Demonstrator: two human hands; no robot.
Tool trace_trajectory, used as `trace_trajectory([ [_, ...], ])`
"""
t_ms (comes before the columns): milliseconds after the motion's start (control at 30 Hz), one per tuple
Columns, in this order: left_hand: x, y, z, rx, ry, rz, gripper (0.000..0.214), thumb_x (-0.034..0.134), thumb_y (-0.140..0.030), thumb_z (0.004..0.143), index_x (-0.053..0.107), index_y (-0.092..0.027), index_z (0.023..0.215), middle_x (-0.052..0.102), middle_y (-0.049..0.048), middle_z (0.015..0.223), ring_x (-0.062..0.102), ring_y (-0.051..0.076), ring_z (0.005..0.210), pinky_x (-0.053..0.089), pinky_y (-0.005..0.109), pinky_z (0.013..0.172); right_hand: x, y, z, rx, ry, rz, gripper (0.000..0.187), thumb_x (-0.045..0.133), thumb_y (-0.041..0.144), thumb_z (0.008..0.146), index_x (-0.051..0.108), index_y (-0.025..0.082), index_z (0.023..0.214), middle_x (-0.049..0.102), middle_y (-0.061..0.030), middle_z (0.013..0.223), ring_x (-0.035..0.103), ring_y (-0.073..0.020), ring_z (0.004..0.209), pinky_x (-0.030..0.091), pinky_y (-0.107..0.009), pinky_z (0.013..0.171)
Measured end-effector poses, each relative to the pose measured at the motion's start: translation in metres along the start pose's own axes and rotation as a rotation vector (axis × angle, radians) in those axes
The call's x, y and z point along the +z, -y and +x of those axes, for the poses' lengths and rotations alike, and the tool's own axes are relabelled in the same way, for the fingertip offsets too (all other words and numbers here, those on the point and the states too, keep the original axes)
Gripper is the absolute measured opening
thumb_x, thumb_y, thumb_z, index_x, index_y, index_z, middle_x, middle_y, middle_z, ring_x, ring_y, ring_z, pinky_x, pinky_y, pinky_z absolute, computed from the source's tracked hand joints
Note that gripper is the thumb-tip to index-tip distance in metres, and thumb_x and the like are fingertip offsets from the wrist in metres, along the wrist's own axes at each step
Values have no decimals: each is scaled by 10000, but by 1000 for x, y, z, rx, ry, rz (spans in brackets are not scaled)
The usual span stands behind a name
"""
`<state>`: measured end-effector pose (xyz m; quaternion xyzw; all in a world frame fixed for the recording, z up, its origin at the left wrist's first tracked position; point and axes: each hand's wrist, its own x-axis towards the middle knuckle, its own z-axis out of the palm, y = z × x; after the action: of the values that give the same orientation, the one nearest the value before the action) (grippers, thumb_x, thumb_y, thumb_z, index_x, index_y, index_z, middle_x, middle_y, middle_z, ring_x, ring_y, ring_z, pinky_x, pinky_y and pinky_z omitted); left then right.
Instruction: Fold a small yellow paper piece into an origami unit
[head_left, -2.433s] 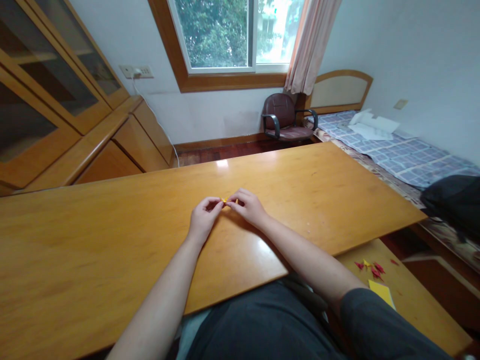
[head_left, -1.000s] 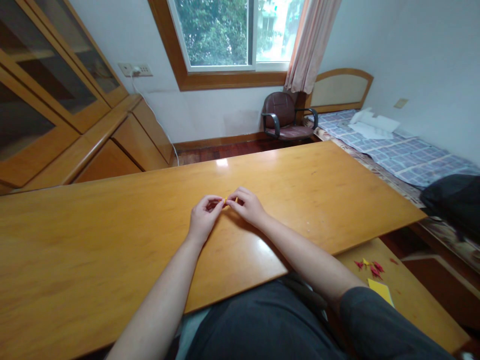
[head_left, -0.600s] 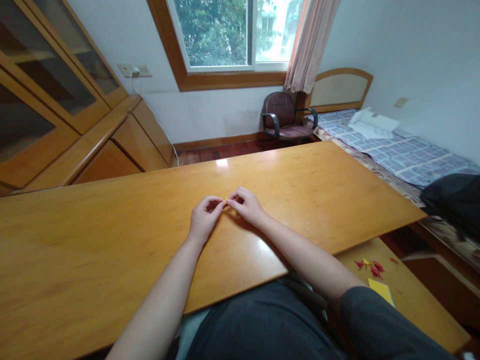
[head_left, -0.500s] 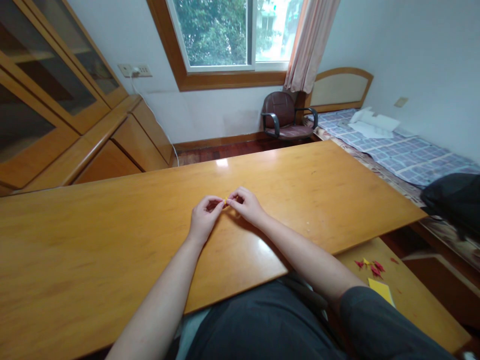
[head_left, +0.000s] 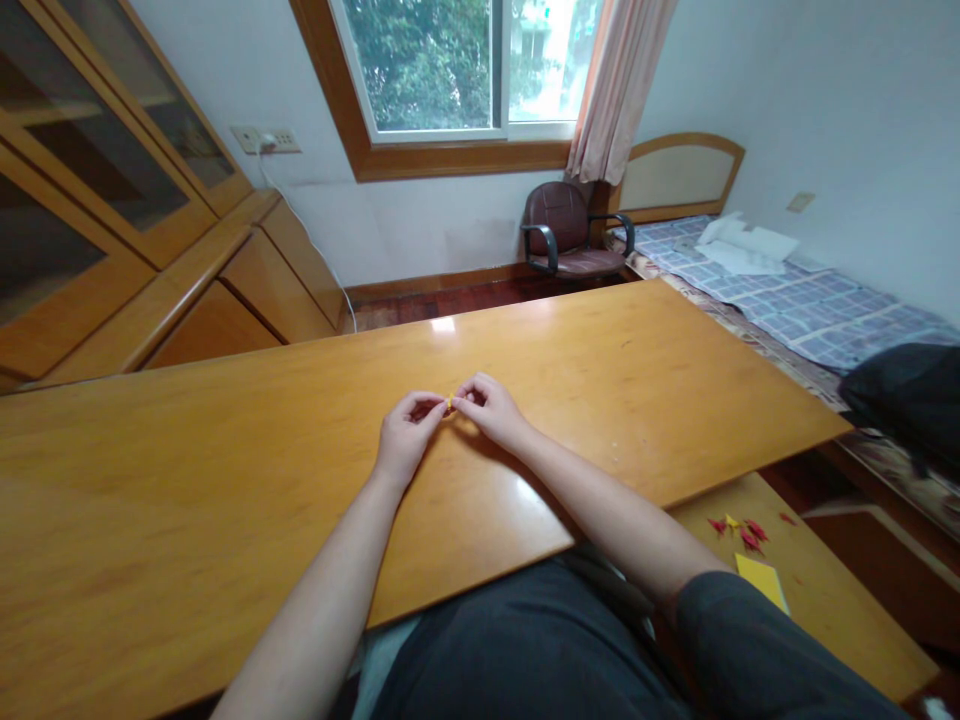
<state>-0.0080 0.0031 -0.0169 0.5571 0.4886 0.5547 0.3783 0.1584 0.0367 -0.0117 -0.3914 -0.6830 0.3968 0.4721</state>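
Between my fingertips is a tiny yellow piece, seemingly folded paper (head_left: pixel 450 403), mostly covered by the fingers. My left hand (head_left: pixel 409 428) pinches it from the left, thumb against forefinger. From the right, my right hand (head_left: pixel 489 410) grips it with thumb and forefinger, the other fingers curled. Both hands are held close together over the middle of the wooden table (head_left: pixel 225 480). The exact shape of the yellow piece is too small to make out.
A lower wooden surface (head_left: pixel 840 600) at the right bears several small red and yellow folded pieces (head_left: pixel 742 530) and a yellow paper stack (head_left: pixel 761 580). Beyond the table stand a brown armchair (head_left: pixel 562 225), a bed (head_left: pixel 817 300) and, at left, a cabinet (head_left: pixel 180 250).
Both hands keep their pinch on the yellow piece, with only a very slight shift of the fingers. The whole view has moved a little.
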Motion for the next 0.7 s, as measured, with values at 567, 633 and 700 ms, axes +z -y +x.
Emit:
trace_trajectory([
  [567, 2, 0, 4, -83, -38, -151, 300, 800, -364, 688, 641, -172, 855, 692, 27, 806, 679, 172, 770, 538, 327, 813, 4, -10, 1, 79, 41, 94, 196, 649, 360, 827, 660, 164, 838, 626, -9, 805, 521, -125, 720, 404, -246, 674],
  [633, 2, 1, 4, -92, -34, -171, 302, 800, -362, 689, 639, -174, 863, 694, 27, 814, 679, 169, 771, 538, 328, 816, 4, -10, 1, 86, 44, 105, 205, 642, 368, 829, 656, 164, 841, 628, -6, 783, 519, -125, 710, 402, -242, 662],
  [700, 2, 2, 4, -95, -31, -175, 308, 805, -358, 684, 637, -175, 867, 698, 31, 835, 681, 172, 794, 536, 331, 831, 4, -9, 1, 83, 43, 108, 209, 640, 371, 830, 653, 163, 841, 633, -7, 777, 518, -125, 701, 402, -240, 656],
])
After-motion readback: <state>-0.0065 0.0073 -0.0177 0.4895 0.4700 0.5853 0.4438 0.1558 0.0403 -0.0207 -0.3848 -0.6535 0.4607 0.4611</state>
